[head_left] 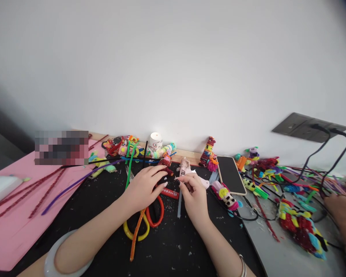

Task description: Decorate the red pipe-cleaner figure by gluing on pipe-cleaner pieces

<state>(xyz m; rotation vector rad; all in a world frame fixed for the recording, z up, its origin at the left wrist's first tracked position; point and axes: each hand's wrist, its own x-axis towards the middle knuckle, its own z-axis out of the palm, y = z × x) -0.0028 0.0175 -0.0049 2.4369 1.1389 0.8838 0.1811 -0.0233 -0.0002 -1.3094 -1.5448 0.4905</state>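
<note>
My left hand (150,181) reaches over the black mat with its fingers stretched and the thumb apart. Its fingertips are at a small red pipe-cleaner figure (165,160); whether they touch it I cannot tell. Thumb and forefinger of my right hand (193,189) are pinched together, with a tiny dark spot at the tips that I cannot make out. Behind that hand lies a pale hot glue gun (185,165), partly hidden, and a clear glue stick (179,206) runs down beside the fingers. Scissors with red and yellow handle loops (162,215) lie below my left hand, an orange pipe cleaner (137,234) across them.
A paper cup (156,141) and several pipe-cleaner figures line the wall. A phone (232,175) lies at right, near cables (308,157) plugged into a wall socket (308,127). Pink sheet (14,231) covers the left side. Another person's hand (338,207) is at far right.
</note>
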